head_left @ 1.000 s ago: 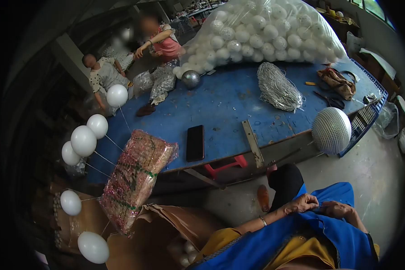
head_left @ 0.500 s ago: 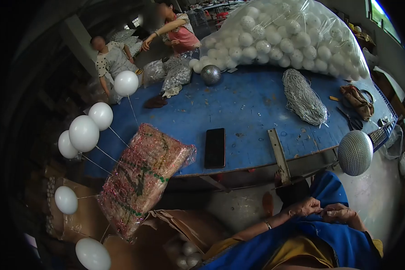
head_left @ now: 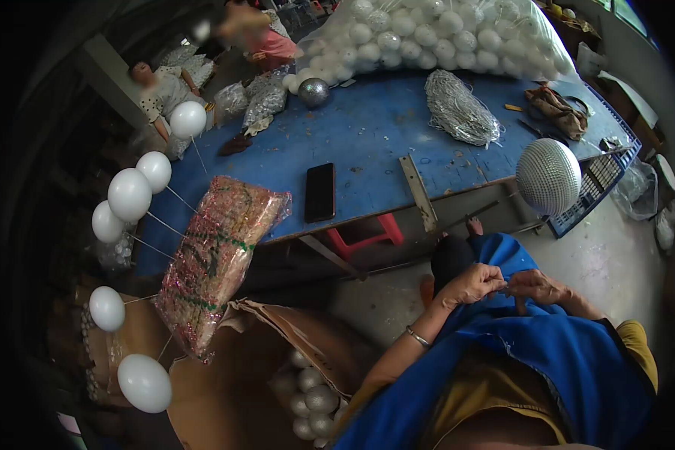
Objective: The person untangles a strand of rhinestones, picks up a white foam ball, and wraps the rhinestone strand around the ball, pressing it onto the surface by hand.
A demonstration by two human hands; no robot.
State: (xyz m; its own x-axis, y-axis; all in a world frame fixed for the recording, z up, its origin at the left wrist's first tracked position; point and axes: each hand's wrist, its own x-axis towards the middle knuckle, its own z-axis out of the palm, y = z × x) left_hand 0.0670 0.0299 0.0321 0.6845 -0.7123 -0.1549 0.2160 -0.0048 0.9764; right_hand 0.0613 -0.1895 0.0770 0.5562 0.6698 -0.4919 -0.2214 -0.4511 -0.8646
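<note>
Above the blue apron (head_left: 532,330) on my lap, my left hand (head_left: 476,285) and my right hand (head_left: 536,287) meet with fingertips pinched close together. A bracelet circles the left wrist. Whatever lies between the fingers is too small to make out. Beyond my right hand, a silver studded ball (head_left: 548,178) stands off the table's near edge. A bundle of silver cord (head_left: 461,109) lies on the blue table (head_left: 382,142), with dark scissors (head_left: 540,133) to its right.
A black phone (head_left: 320,193) and a metal bar (head_left: 418,193) are at the table edge. White balls on sticks surround a wrapped block (head_left: 221,255) at left. A big bag of balls (head_left: 442,37), an open carton (head_left: 232,375), a red stool (head_left: 364,238) and two people are visible.
The whole view has shifted, and both my hands appear higher and nearer the table, still close together. More balls show in the carton. One person across the table has moved an arm.
</note>
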